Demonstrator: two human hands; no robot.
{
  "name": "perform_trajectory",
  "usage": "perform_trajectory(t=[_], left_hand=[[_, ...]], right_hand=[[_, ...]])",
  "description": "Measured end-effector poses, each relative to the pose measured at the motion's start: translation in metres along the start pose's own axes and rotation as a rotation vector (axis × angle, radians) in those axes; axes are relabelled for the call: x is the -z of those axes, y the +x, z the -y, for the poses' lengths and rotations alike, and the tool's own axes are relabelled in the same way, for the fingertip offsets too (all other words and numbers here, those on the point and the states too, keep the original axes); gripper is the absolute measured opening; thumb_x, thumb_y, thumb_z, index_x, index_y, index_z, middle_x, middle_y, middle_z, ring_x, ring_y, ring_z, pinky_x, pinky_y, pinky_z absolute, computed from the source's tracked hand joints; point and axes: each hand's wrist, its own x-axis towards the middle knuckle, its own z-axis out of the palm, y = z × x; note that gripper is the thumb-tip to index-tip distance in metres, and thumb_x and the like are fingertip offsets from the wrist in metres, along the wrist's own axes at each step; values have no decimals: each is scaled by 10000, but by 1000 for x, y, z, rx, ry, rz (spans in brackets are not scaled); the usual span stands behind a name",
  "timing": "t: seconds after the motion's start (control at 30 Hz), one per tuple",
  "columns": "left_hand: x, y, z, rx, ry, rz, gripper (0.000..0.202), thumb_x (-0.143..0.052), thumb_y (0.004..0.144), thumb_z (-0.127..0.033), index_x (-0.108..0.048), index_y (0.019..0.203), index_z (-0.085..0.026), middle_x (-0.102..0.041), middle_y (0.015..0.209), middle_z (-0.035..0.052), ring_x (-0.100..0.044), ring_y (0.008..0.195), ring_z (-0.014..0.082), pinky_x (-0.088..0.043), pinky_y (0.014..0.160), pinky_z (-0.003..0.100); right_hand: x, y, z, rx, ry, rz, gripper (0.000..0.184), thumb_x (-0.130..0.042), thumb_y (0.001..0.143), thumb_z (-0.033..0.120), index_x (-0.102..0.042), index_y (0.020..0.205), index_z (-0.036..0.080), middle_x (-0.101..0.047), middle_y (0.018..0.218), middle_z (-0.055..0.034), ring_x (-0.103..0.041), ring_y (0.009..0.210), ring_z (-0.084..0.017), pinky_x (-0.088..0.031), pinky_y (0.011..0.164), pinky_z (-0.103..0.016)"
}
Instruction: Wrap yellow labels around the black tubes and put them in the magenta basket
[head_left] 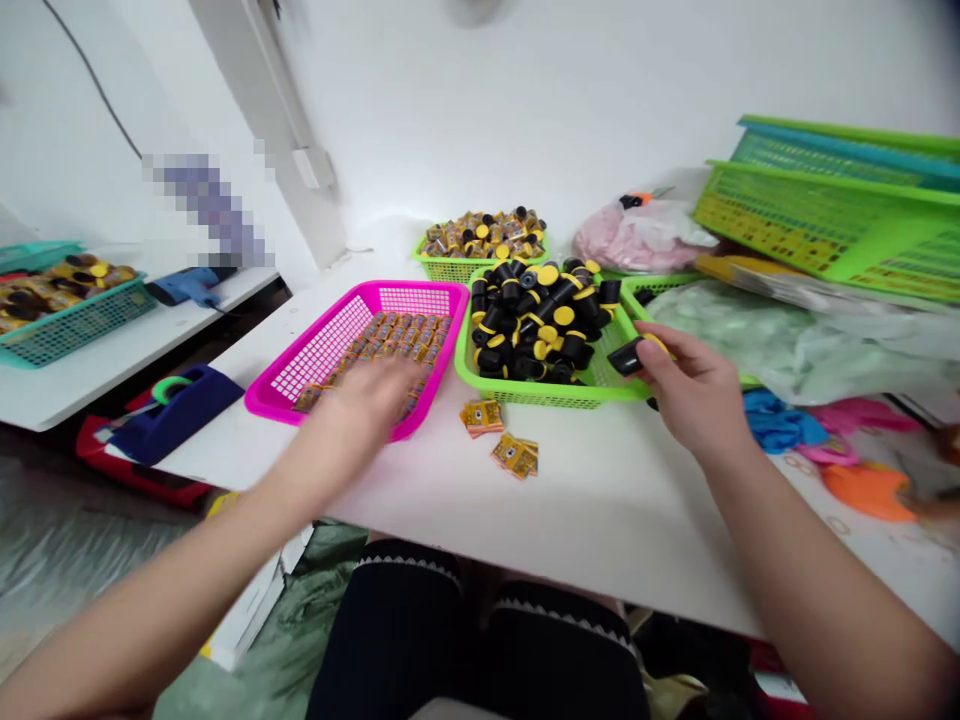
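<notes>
My right hand [694, 385] is closed on a small black cylinder with a yellow end [627, 358], held at the right corner of a green basket [525, 392]. That basket is heaped with loose black-and-yellow cylinders [536, 315]. Over the near side of a magenta basket [274, 385] is my left hand [375, 395], smeared by motion, its fingers hidden from me. Rows of small wrapped cylinders with orange-brown printed labels [405, 335] lie inside the magenta basket. Two little stacks of printed yellow labels, one [481, 417] behind the other [516, 455], rest on the white table.
Behind stands another green basket [450, 268] of labelled pieces. Stacked green and teal baskets [817, 220], plastic bags [780, 335] and coloured limp pieces [870, 490] crowd the right. At the left are a blue tape dispenser [176, 415], a heat-gun-like tool [187, 287] and a teal basket [82, 320].
</notes>
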Motion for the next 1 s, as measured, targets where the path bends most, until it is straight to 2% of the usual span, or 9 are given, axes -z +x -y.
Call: perform_trajectory(t=[0.07,0.1,0.23,0.43,0.57,0.7,0.8,0.9,1.0], left_hand=[[-20,1,-48,-338,-125,121,453,-310,990,-87,-526,1372,-198,-588,1408,88,-553,1299,185,-444,1099,316],[-32,3,-68,-416,-119,188,435,-334,991,-85,-522,1374,-173,-585,1411,103,-545,1313,198,-440,1107,319],[-75,16,-111,-490,16,286,324,-427,985,-98,-582,1268,-66,-593,1375,208,-561,1302,288,-460,1094,383],[-85,15,-111,-643,86,237,509,-404,950,-17,-437,1427,-190,-635,1276,256,-640,1199,339,-562,931,475],[-73,13,-106,-447,-112,347,581,-379,922,-4,-408,1462,-216,-653,1267,188,-662,1149,291,-583,870,399],[-63,23,-99,-325,-448,344,433,-397,943,-65,-565,1316,-208,-690,1215,107,-672,1095,223,-543,940,353],[-61,40,-97,-350,-683,156,307,-482,943,-130,-676,1171,-195,-717,1080,90,-690,988,197,-553,909,326],[-65,56,-99,-318,-873,19,196,-611,859,-147,-772,961,-196,-673,943,68,-683,818,160,-582,787,291],[-77,66,-97,-182,-1119,87,92,-708,809,-229,-788,828,-187,-651,903,52,-669,681,123,-579,611,242]], right_hand=[[-1,2,-3,13,43,-63,485,-734,765,570,-688,1165,300,-709,979,-30,-659,708,-174,-576,691,-369],[-2,3,-3,8,79,-80,502,-753,742,570,-689,1156,294,-712,987,-32,-664,729,-180,-581,706,-375],[-2,8,2,-63,209,-47,528,-776,685,614,-701,1084,277,-710,917,-14,-658,708,-175,-588,714,-385],[-1,4,10,-109,321,-10,523,-848,603,583,-714,1000,269,-691,848,7,-616,650,-141,-583,720,-360],[-2,3,11,-92,272,-4,552,-801,638,636,-706,1033,263,-691,885,-11,-611,652,-147,-579,702,-366],[-2,5,7,-54,219,0,526,-733,723,643,-692,1085,264,-670,878,-8,-616,652,-146,-567,694,-360],[-5,2,7,-9,175,-36,545,-714,749,640,-657,1158,284,-661,949,-15,-611,625,-138,-568,661,-355],[-16,-8,13,25,180,-44,627,-719,756,624,-562,1287,329,-640,1088,-24,-600,574,-109,-563,583,-326],[-29,-22,22,-18,226,65,552,-741,771,560,-591,1233,297,-660,926,4,-599,543,-102,-561,567,-309]])
